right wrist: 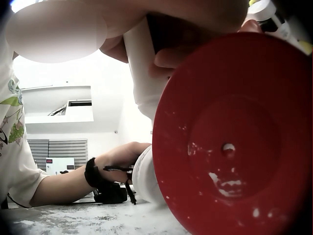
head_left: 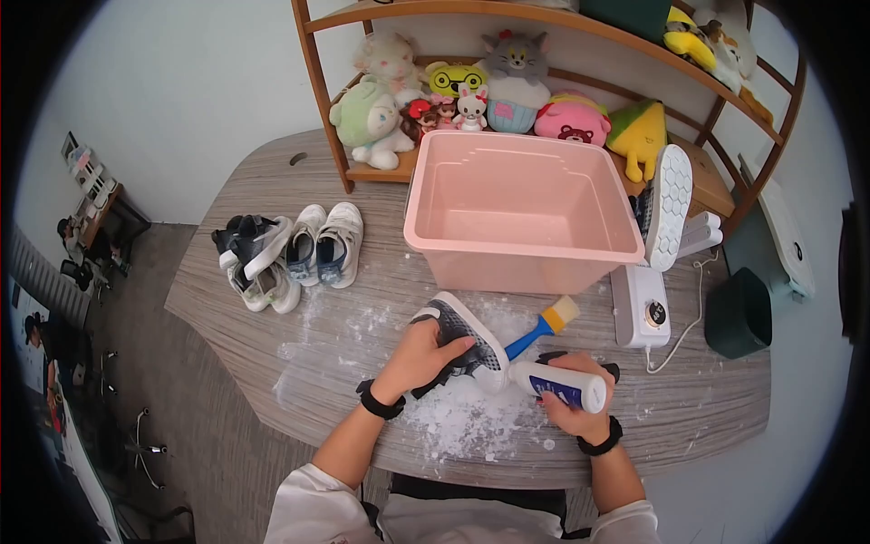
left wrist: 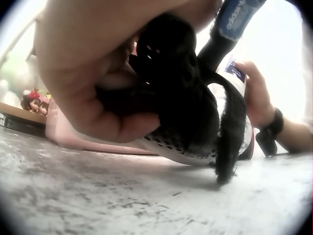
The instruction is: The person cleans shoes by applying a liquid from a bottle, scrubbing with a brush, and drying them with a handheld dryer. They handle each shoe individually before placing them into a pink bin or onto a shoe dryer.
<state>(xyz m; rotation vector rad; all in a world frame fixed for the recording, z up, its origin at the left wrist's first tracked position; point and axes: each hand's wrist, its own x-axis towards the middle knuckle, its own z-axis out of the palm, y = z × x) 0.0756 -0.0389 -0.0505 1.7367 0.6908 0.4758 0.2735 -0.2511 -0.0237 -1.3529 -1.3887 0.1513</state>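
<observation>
A: What sits at left on the grey wood-grain table (head_left: 381,263)?

B: A jumbled pair of dark-and-white shoes (head_left: 263,243) lies beside a pair of white sneakers with blue at the heels (head_left: 343,225).

A: And the left hand (head_left: 412,358)?

B: Its fingers and thumb curl around a dark grey mesh shoe with a white sole (head_left: 460,325), tilted above scattered white residue (head_left: 453,426). The left wrist view catches a blue patch reading "adidas" (left wrist: 238,20) on a dark strap, lettering the head view does not show.

A: Next across?

B: A blue-handled brush with pale bristles (head_left: 524,344) lies near a pink plastic bin (head_left: 526,270). The right hand (head_left: 584,422) wraps around a white plastic bottle (head_left: 535,376), one end just beside the held shoe. Its dark blue label (head_left: 564,392) is too small to read.

A: Anything only the right wrist view offers?

B: A large red disc (right wrist: 234,107) with a small central hole, and a leaf print (right wrist: 15,131) on a white shirt.

A: Far right?

B: A white box with a round dial (head_left: 640,313), and another shoe on end, its white sole (head_left: 671,204) patterned in hexagons.
</observation>
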